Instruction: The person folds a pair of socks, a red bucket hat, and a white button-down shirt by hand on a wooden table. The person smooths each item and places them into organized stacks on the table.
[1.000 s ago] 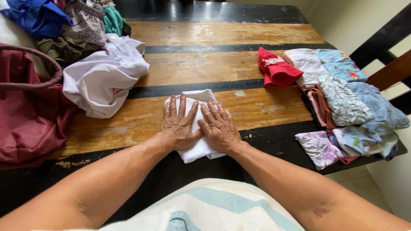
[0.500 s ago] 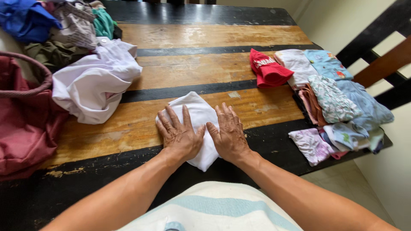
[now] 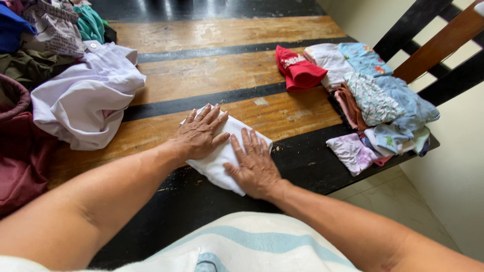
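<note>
A folded white cloth (image 3: 222, 163) lies on the wooden table (image 3: 217, 75) near its front edge. My left hand (image 3: 199, 133) presses flat on the cloth's far left part, fingers spread. My right hand (image 3: 254, 163) lies flat on its near right part, fingers spread too. Neither hand grips anything. Both forearms reach in from the bottom of the view.
A heap of unfolded clothes with a white garment (image 3: 83, 98) lies at the left, beside a dark red bag (image 3: 20, 146). Folded clothes (image 3: 378, 106) and a red piece (image 3: 297, 70) are stacked at the table's right edge. A chair back (image 3: 433, 45) stands beyond.
The cloth has turned so its long side runs diagonally. My left hand has slid to its far end and my right hand to its near end. The view has swung left.
</note>
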